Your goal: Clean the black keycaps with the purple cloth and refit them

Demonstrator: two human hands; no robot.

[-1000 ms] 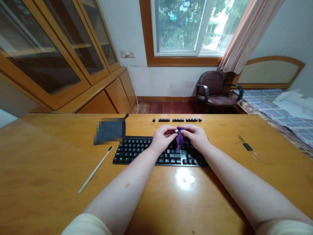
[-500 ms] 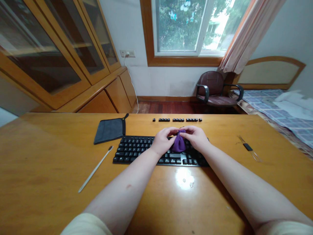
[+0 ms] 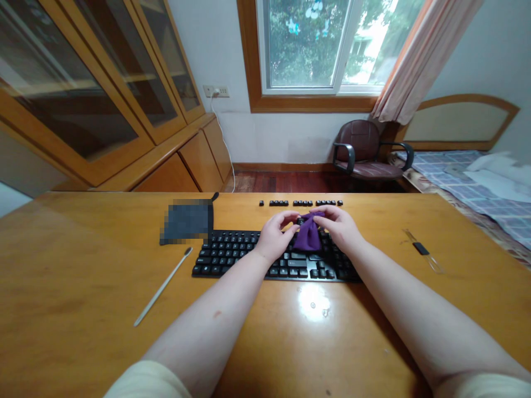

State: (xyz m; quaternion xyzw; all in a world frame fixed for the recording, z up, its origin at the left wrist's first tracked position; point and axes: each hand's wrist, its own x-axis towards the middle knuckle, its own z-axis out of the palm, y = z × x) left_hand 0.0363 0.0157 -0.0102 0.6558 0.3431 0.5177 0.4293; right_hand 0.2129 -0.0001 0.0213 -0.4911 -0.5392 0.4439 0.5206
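Above the black keyboard (image 3: 236,251) my two hands are close together. My left hand (image 3: 274,235) pinches a small black keycap (image 3: 300,221) between thumb and fingers. A purple cloth (image 3: 308,237) hangs from my right hand (image 3: 341,229), whose thumb and fingers are closed on its top edge. The cloth's lower part droops over the keyboard's right half and hides some keys there. Beyond my hands, a row of loose keycaps (image 3: 302,203) lies in small groups along the desk's far edge.
A dark grey cloth pouch (image 3: 188,218), partly pixelated, lies left of the keyboard's far corner. A thin brush (image 3: 164,284) with a white handle is at the left. On the right lies a wire keycap puller (image 3: 421,248). All are on the wooden desk (image 3: 83,276).
My right hand has moved slightly right and away with the purple cloth, which is more spread out. The keycap at my left fingertips now shows.
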